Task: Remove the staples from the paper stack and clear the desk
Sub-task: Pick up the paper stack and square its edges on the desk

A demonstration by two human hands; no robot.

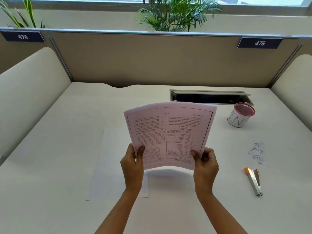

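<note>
Where the partition (152,61) runs into the upper left of the frame, a dark tag (23,37) reads 474, with long green leaves (20,12) rising behind it. Below, the pale desk (50,166) fills the lower half of the frame. Left of centre a white sheet (108,166) lies flat on it, its right part hidden behind the left hand (132,163). That hand grips the lower left corner of the stack (170,134), thumb on the printed face and the other fingers behind. The stack is at frame centre, lifted off the desk and bowed, casting a soft shadow beneath its lower edge (the print, in two framed columns, reads upside down from this view). The right hand (205,163) grips the lower right corner the same way, thumb in front. Above centre, at the top edge, a palm (177,12) stands behind the partition. Right of centre, a cable slot (211,97) is set into the desk, its flap raised. Just right of the stack's upper corner, a white cup (240,115) with a pink mesh rim leans over, "IN" hand-lettered on its side. Lower right, a loose heap of staples (257,152) lies on the desk, and below it, apart from them, a stapler (253,181) with an orange tip. At upper right a second tag (260,43) reads 475.
</note>
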